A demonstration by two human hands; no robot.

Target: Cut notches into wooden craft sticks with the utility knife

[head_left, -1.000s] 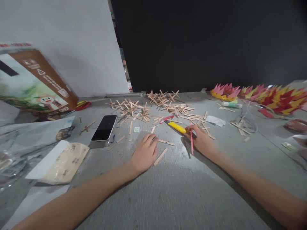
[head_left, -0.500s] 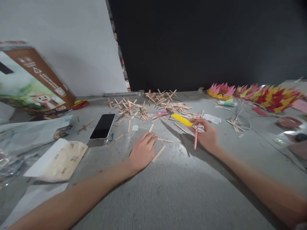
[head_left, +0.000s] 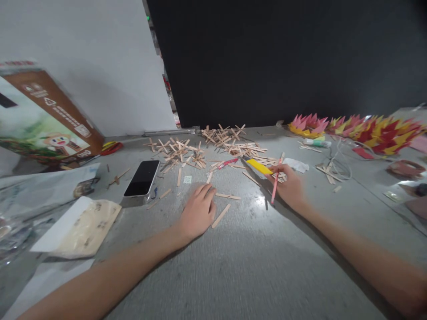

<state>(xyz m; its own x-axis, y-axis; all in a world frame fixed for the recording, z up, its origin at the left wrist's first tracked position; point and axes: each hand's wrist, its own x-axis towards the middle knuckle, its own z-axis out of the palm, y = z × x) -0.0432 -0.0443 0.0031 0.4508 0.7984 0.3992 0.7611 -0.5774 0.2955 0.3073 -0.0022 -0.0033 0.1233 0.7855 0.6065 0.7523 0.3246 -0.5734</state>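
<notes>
My left hand (head_left: 196, 211) lies palm down on the grey table, fingers slightly bent and close together. A wooden craft stick (head_left: 209, 178) pokes out past its fingertips; whether they press on it is hidden. Beside the hand lie another craft stick (head_left: 230, 196) with a small dark mark and a slanted craft stick (head_left: 220, 216). My right hand (head_left: 289, 186) is closed around a yellow utility knife (head_left: 259, 167), its grey blade pointing left toward the pile. The same hand also has a pink pencil (head_left: 275, 187), tilted between its fingers with the lower end near the table.
Behind the hands are piled crossed craft sticks (head_left: 182, 152). A phone (head_left: 142, 178), a beige packet (head_left: 88, 226) and a printed box (head_left: 56, 120) are on the left. Folded paper shapes (head_left: 387, 133), a glue stick (head_left: 316, 143) and a tape roll (head_left: 405, 168) lie on the right.
My right hand has shifted slightly right with the knife and pencil, and the knife blade shows more clearly. My left hand stays in place; the view has moved slightly.
</notes>
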